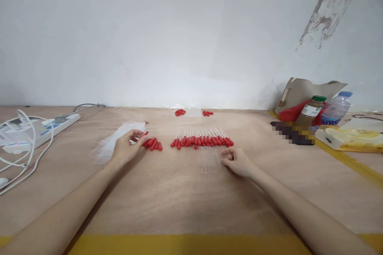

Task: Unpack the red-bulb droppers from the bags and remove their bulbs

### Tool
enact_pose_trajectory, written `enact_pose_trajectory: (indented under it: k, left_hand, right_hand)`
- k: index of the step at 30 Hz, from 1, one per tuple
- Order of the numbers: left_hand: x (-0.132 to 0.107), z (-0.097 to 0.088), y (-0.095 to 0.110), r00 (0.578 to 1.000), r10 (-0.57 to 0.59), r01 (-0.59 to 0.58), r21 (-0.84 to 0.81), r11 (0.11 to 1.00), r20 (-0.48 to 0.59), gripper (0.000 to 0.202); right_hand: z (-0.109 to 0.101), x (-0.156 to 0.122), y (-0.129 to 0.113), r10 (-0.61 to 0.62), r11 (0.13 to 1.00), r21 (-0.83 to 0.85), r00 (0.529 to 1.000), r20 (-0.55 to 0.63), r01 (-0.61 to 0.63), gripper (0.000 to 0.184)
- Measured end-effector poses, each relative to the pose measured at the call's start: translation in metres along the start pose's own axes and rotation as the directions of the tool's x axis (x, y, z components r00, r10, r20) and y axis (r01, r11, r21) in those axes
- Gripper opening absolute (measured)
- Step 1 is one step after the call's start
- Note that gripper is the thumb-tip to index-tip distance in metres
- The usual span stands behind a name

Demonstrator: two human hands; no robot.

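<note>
On the pale plywood table (pixel 179 199), my left hand (pixel 127 147) was closed in a narrow pinch on one small red rubber bulb (pixel 145 133), lifted just above the little heap of loose red rubber bulbs (pixel 153 144) beside my fingertips. A crumpled sheet of clear plastic bags (pixel 113 143) lay under and behind that hand.

My right hand (pixel 237 161) rested with thumb and forefinger drawn close together at the right edge of the thin clear glass tubes (pixel 208 159), touching or nearly touching them. I could not tell whether one tube was between the fingers, because the glass hardly showed. Just beyond the tubes lay the long row of clear droppers with red bulb caps (pixel 202 141), near both hands and between them.

As I judged it, the bulb was the lesser risk: it was small and smooth, and a loose pinch could have let it drop back into the heap. The tubes worried me more. They were round, bare and close-packed, so a nudge from my knuckles could have rolled them into the row or snapped one.
</note>
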State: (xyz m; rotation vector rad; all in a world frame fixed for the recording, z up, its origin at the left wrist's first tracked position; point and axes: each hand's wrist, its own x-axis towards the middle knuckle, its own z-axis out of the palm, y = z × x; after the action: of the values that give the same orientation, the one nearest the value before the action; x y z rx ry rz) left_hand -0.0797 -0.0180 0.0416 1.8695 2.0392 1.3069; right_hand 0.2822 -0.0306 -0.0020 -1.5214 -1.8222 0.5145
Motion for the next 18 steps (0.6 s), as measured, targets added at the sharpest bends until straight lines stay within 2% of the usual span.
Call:
enact_pose_trajectory:
  k: [5,11,15,18]
  left_hand:
    - [0.005,0.005,-0.004,1.0,-0.01,0.009,0.063,0.998,0.012,0.031]
    - [0.011,0.012,-0.014,0.993,-0.061,0.055,0.059,0.997,0.103,0.035]
    - [0.009,0.01,-0.013,0.997,-0.069,0.066,0.081,0.994,0.04,0.034]
    - [0.007,0.006,-0.007,1.0,0.005,0.0,0.158,0.988,-0.031,0.031]
  right_hand:
    - [0.004,0.007,-0.01,0.036,0.999,-0.034,0.998,-0.052,-0.038,0.014]
    - [0.011,0.011,-0.011,0.041,0.998,-0.034,0.997,-0.062,-0.043,0.015]
    - [0.011,0.01,-0.008,0.022,0.999,-0.025,0.999,-0.038,-0.023,0.019]
    - [0.011,0.01,-0.007,-0.016,0.999,-0.041,1.0,-0.021,0.015,0.023]
